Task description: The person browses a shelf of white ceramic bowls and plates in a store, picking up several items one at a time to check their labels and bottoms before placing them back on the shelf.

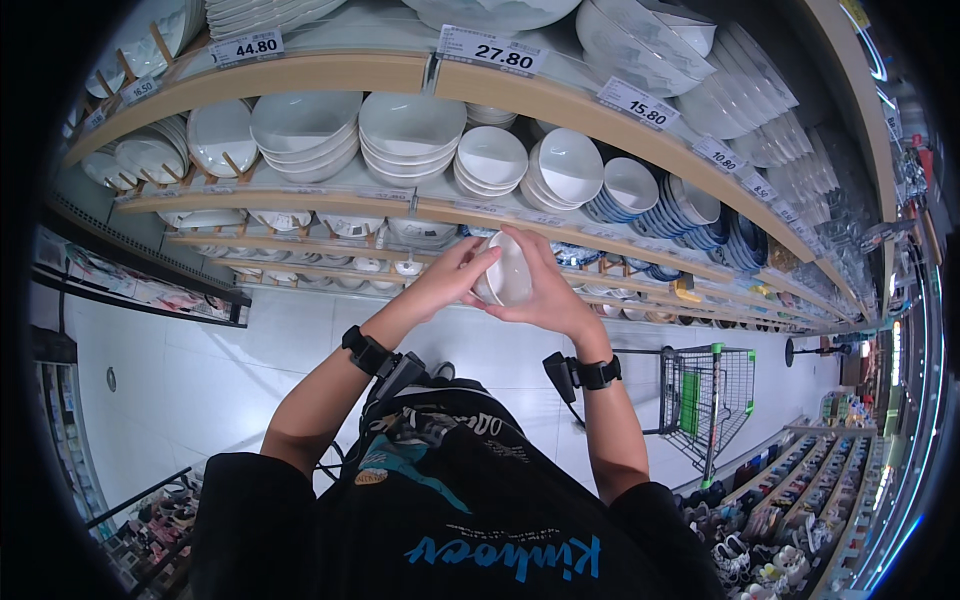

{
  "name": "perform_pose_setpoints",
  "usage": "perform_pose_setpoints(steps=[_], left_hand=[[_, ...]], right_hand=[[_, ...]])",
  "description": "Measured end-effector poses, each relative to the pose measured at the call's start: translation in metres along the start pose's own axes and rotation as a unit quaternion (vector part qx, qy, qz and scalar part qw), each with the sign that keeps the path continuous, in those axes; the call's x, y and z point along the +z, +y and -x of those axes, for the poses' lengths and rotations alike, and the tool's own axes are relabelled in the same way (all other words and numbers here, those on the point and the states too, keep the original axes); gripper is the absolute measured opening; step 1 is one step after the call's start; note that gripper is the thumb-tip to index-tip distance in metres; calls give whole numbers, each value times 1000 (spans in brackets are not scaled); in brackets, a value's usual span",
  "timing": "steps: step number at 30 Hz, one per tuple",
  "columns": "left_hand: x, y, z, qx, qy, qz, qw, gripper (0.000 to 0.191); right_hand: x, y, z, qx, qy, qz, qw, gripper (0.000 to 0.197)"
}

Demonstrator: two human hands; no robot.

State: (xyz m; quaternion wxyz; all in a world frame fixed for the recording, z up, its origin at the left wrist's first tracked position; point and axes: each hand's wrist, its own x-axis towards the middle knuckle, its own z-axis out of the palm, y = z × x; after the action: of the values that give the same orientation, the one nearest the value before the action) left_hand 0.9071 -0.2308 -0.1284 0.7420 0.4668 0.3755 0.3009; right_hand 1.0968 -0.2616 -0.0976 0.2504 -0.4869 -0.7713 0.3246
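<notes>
Both hands hold a small white ceramic bowl (514, 274) in front of the shelves, tilted so that its inside shows. My left hand (450, 277) grips it on the left, the thumb lying across its outer side. On the right, my right hand (551, 289) curls around the rim and underside. Just beyond the hands, stacks of white bowls (491, 156) and blue-patterned bowls (628, 184) stand on a wood-edged shelf. Larger white bowls (412, 124) are stacked farther left. Which of the hidden fingers touch the bowl's far side cannot be told.
Shelves with wooden edges (330, 71) and price tags curve across the top, with glassware (802, 180) at the right. A metal shopping cart (709, 397) with green parts stands on the white floor to the right. More racks of goods (795, 480) are at lower right.
</notes>
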Motion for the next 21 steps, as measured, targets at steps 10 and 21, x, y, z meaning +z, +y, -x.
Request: perform_pose_setpoints(steps=[10, 21], left_hand=[[-100, -5, 9, 9, 0, 3, 1000, 63], [-156, -7, 32, 53, 71, -8, 996, 62]], right_hand=[[64, -23, -70, -8, -8, 2, 1000, 105], [103, -61, -119, 16, -61, 27, 998, 105]])
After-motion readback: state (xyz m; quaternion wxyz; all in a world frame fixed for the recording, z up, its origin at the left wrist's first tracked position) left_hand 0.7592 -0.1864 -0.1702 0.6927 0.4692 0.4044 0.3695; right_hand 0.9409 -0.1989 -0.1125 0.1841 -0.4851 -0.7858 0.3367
